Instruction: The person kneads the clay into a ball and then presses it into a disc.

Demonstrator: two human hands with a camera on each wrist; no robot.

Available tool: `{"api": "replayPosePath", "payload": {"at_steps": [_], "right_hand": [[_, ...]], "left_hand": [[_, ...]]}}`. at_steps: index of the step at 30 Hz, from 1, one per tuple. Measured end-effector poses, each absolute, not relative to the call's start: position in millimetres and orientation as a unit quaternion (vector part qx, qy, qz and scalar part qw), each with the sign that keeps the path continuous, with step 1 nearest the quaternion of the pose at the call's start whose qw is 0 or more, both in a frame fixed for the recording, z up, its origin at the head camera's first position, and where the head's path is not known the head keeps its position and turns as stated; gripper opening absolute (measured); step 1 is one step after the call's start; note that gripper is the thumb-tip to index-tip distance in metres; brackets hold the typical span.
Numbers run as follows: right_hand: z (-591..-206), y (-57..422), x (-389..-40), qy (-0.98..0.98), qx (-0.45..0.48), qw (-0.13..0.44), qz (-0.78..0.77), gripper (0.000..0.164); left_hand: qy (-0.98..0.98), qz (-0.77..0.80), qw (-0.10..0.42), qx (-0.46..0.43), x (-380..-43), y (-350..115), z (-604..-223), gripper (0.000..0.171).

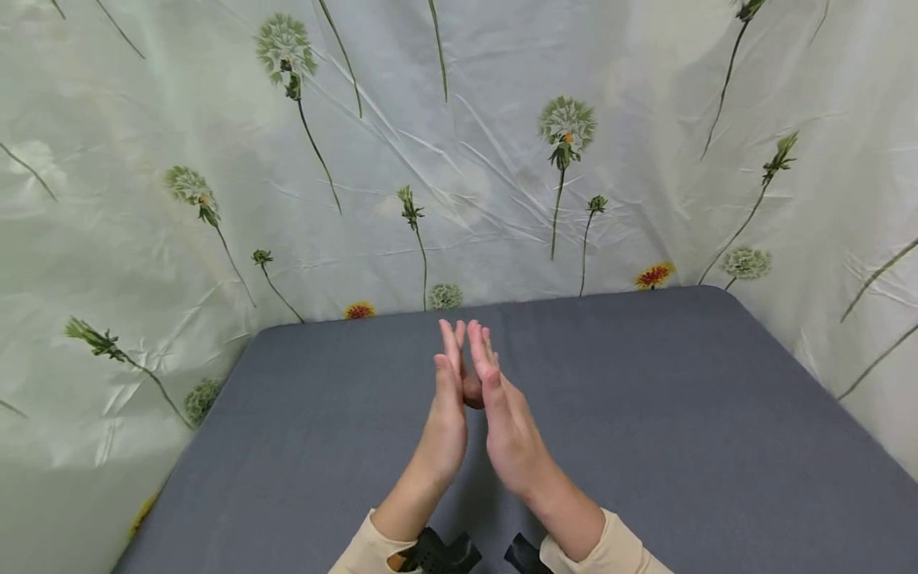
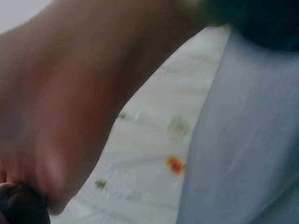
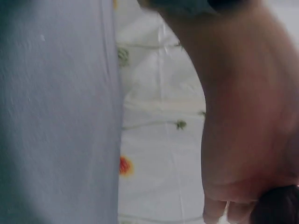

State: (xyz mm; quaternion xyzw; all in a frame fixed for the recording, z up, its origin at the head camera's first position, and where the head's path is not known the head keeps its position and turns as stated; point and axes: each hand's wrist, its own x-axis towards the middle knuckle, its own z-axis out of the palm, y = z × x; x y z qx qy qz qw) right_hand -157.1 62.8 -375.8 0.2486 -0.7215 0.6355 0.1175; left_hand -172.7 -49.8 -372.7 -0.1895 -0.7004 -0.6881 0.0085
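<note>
My left hand (image 1: 445,426) and right hand (image 1: 512,430) are raised over the table, palms facing each other and fingers straight, pointing away from me. Between the palms, near the base of the fingers, sits a small brown rounded lump (image 1: 472,393). Both hands press on it from the sides, so most of it is hidden. The left wrist view shows the lump (image 2: 23,205) dark and blurred against the left palm (image 2: 60,116). In the right wrist view the dark lump (image 3: 276,206) lies against the right palm (image 3: 247,135) at the lower right.
A grey cloth-covered table (image 1: 330,414) spreads below and around the hands. Behind and beside it hangs a pale curtain (image 1: 473,159) printed with dandelions and flowers. Black wrist straps (image 1: 445,554) show by the cream sleeves (image 1: 610,550).
</note>
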Motion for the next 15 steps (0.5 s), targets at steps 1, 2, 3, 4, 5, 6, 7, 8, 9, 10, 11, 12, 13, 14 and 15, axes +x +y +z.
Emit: {"api": "replayPosePath", "payload": {"at_steps": [1,2,3,4,5,6,7,8,9,10,11,12,13,14,15], "right_hand": [[-375.0,66.8,-160.0,-0.717,0.246,0.122,0.64,0.063],[-374.5,70.4,-162.7,-0.714,0.245,0.121,0.645,0.065],[-373.9,73.2,-164.6,-0.71,0.244,0.113,0.651,0.067],[-373.7,75.0,-166.1,-0.708,0.242,0.104,0.656,0.069],[-374.1,75.5,-167.3,-0.705,0.239,0.094,0.661,0.07],[-375.0,75.0,-167.9,-0.702,0.236,0.083,0.666,0.07],[-377.3,73.4,-168.0,-0.699,0.233,0.07,0.672,0.07],[-379.6,70.5,-167.3,-0.698,0.231,0.06,0.675,0.068],[-382.3,66.9,-166.0,-0.696,0.229,0.049,0.678,0.067],[-385.9,63.1,-164.8,-0.695,0.231,0.04,0.68,0.065],[-389.3,59.2,-163.2,-0.693,0.234,0.031,0.681,0.064],[-392.3,55.6,-161.0,-0.692,0.238,0.021,0.681,0.063],[-394.5,52.4,-158.6,-0.692,0.242,0.013,0.68,0.062],[-395.7,49.6,-156.1,-0.693,0.25,0.008,0.676,0.061],[-395.9,47.5,-153.6,-0.696,0.255,0.005,0.671,0.06]], "left_hand": [[-0.708,-0.677,0.007,-0.203,-168.9,-45.0,-372.6,0.072],[-0.715,-0.666,0.007,-0.212,-165.5,-40.7,-372.4,0.069],[-0.721,-0.658,0.007,-0.217,-162.5,-37.4,-371.3,0.067],[-0.726,-0.651,0.009,-0.22,-160.4,-35.2,-370.0,0.066],[-0.732,-0.645,0.014,-0.219,-159.0,-34.3,-368.1,0.066],[-0.733,-0.645,0.017,-0.215,-158.8,-34.9,-366.2,0.067],[-0.734,-0.644,0.024,-0.212,-159.5,-36.6,-364.3,0.069],[-0.733,-0.646,0.033,-0.21,-161.2,-39.6,-362.6,0.071],[-0.732,-0.649,0.04,-0.204,-162.9,-43.2,-361.0,0.073],[-0.727,-0.655,0.047,-0.198,-164.8,-47.4,-360.0,0.075],[-0.724,-0.661,0.054,-0.189,-166.7,-51.7,-359.2,0.077],[-0.717,-0.672,0.055,-0.18,-168.7,-56.2,-358.9,0.078],[-0.71,-0.681,0.055,-0.169,-170.9,-60.3,-358.7,0.078],[-0.703,-0.692,0.051,-0.157,-173.0,-64.0,-358.8,0.078],[-0.696,-0.702,0.042,-0.144,-174.8,-66.7,-359.3,0.078]]}}
